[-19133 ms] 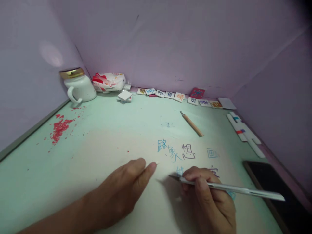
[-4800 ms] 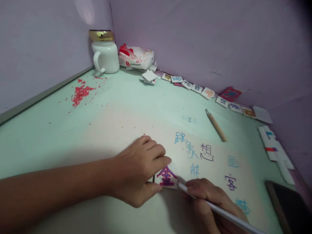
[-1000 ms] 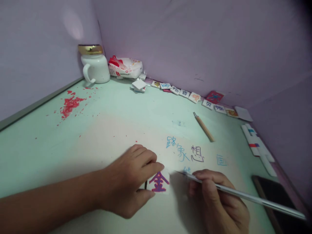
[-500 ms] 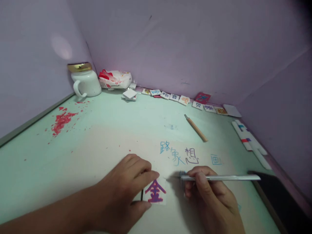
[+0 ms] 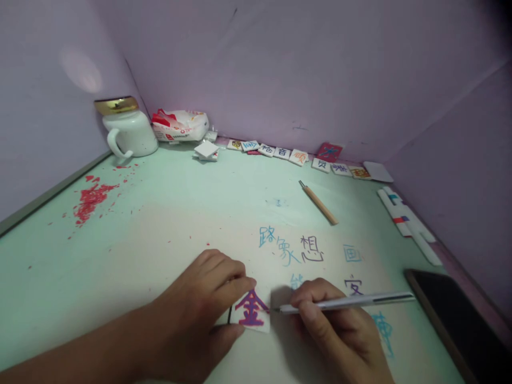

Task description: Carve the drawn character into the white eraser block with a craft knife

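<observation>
A small white square tile point(image 5: 262, 322) bears a purple character edged in red and lies flat on the paper-covered table. My left hand point(image 5: 214, 306) grips its left side, with the index finger at the top edge and the thumb at the bottom. Between my right hand's point(image 5: 334, 320) thumb and fingers is a slim silver pen-shaped craft knife point(image 5: 360, 301). It lies nearly level, and its thin dark tip is at the right edge of the tile by the end of a stroke. Below the knife, the curled fingers are partly hidden.
A wooden-handled carving tool point(image 5: 319, 202) lies beyond my hands. Several character tiles point(image 5: 282, 152) line the back wall, with a white mug point(image 5: 132, 136) and a tissue pack point(image 5: 182, 127) to their left. Red shavings point(image 5: 94, 201) are scattered at left. White markers point(image 5: 408, 221) and a dark phone point(image 5: 452, 314) sit at right.
The knife tip has come left and down to the tile's right edge, and the knife is now slightly tilted. My left hand keeps its hold. The whole view has shifted slightly.
</observation>
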### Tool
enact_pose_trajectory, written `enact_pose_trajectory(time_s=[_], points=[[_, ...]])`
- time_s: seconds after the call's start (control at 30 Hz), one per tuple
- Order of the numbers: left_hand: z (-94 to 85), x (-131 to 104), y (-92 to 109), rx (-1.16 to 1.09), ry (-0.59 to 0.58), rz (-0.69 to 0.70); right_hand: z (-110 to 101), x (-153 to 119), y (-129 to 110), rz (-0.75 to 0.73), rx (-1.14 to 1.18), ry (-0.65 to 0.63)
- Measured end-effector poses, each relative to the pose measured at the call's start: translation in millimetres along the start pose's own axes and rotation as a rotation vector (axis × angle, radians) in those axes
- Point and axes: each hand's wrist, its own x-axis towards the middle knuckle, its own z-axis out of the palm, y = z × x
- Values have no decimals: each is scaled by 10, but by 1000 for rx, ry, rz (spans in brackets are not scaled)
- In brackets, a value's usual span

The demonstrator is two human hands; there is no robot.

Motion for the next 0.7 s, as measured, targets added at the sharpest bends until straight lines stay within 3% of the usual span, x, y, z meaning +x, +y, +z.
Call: enact_pose_trajectory(time_s=[0.17,0.37,0.53,0.7], points=[[-9,8,-3,2,11,9,-6,18,13,-152,-76,-85],[-11,-15,-1,-3,-57,-36,-46,68,-12,-283,-183,-166],[20,-20,-25,-19,-35,-23,-108,104,-56,-319,-305,-260],[22,-23,-34,-15,-35,-15,-84,79,-51,-329,-299,-224]])
